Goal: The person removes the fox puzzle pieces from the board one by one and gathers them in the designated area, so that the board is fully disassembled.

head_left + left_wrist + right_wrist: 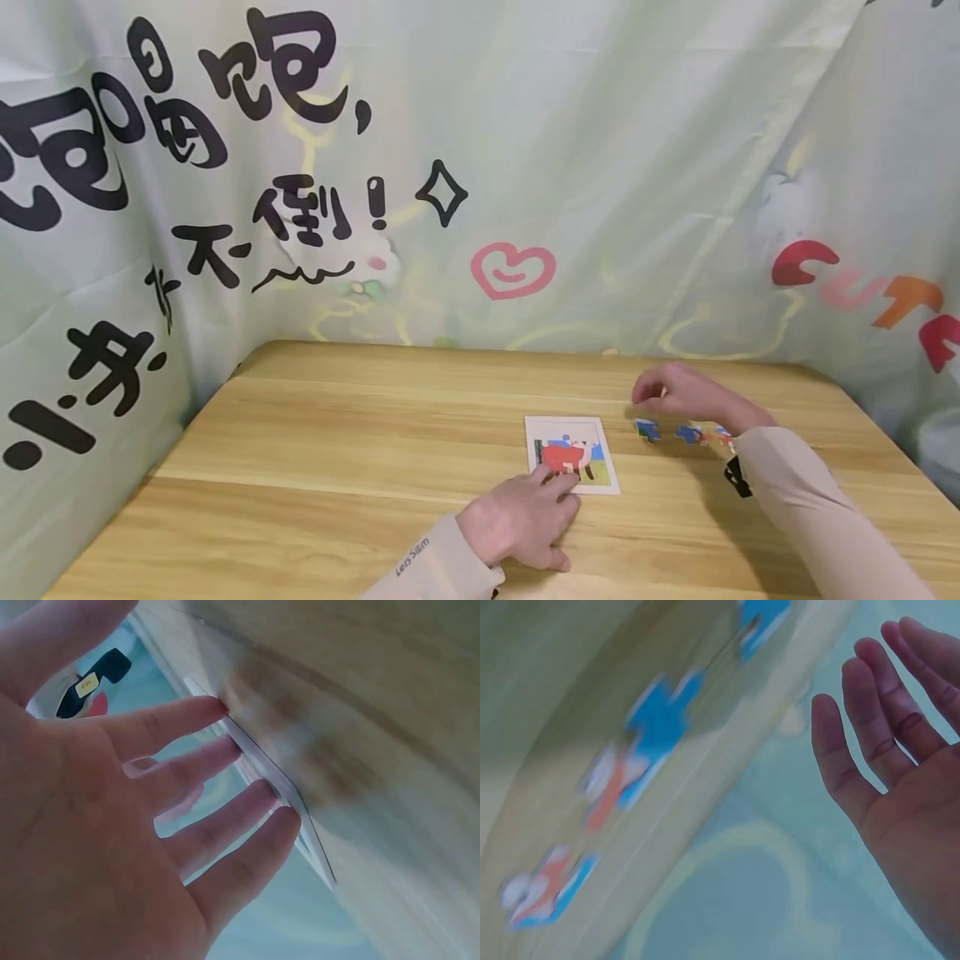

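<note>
A white-bordered puzzle board (pixel 609 475) with a picture of an animal in red lies flat on the table. My left hand (pixel 525 517) rests with spread fingers on its near edge. In the left wrist view the straight fingers (pixel 244 874) touch the board's border (pixel 281 784). To the right of the board, my right hand (pixel 686 393) hovers over a row of loose jigsaw pieces. Its fingers (pixel 866 712) are relaxed and slightly bent, with nothing visible in them. Beneath it lie a blue and green piece (pixel 647 430), a blue piece (pixel 687 434) and a piece with orange and white (pixel 723 437).
The wooden table (pixel 322 433) runs back to a printed curtain (pixel 600 167) with black lettering and a pink heart. Curtain also hangs along the left and right sides. A black strap (pixel 738 477) sits at my right wrist.
</note>
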Demonstrator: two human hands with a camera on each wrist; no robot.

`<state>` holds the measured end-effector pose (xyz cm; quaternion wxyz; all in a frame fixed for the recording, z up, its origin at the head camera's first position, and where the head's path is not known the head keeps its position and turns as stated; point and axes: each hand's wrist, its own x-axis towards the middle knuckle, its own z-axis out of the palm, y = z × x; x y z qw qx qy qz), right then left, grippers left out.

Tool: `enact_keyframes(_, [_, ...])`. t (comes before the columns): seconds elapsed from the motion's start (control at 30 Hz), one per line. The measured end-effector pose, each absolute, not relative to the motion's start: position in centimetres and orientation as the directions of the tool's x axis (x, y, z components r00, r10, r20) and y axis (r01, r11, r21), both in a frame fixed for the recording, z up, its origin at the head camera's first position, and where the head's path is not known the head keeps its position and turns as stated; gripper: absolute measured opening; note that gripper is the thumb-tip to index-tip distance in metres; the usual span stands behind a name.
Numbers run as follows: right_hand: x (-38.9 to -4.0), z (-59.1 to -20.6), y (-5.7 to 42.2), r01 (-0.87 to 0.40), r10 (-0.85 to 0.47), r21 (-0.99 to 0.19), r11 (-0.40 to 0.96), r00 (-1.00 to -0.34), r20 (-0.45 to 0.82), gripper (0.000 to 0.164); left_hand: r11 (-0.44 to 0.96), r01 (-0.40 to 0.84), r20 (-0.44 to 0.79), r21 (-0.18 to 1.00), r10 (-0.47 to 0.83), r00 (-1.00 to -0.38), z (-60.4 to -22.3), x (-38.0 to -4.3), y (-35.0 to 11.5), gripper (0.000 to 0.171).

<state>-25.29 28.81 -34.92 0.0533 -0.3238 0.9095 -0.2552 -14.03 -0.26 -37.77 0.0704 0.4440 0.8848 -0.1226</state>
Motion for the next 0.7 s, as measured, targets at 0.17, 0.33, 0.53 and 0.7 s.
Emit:
enact_keyframes(0.17, [-25.4,-35.1,26.0,-0.589,-0.666,-0.52,0.619,-0.744,0.05,0.007,0.579,0.8,-0.23,-0.156,0.767,-0.6,-37.7,-14.1,-0.3,0.069])
enact_keyframes(0.33, [-25.5,-36.2,22.8,-0.637,-0.72,-0.513,0.576,-0.692,0.052,0.011,0.578,0.799,-0.242,-0.164,0.762,-0.601,-37.7,-14.3,-0.2,0.075])
enact_keyframes(0.53, [-25.3,-37.0,19.9,-0.652,-0.754,-0.534,0.538,-0.656,0.04,0.013,0.595,0.787,-0.256,-0.163,0.745,-0.616,-37.5,-14.7,-0.1,0.075])
enact_keyframes(0.7, [-25.0,-37.6,18.8,-0.661,-0.771,-0.527,0.534,-0.636,0.016,0.019,0.593,0.792,-0.253,-0.145,0.752,-0.609,-37.6,-14.7,-0.1,0.074])
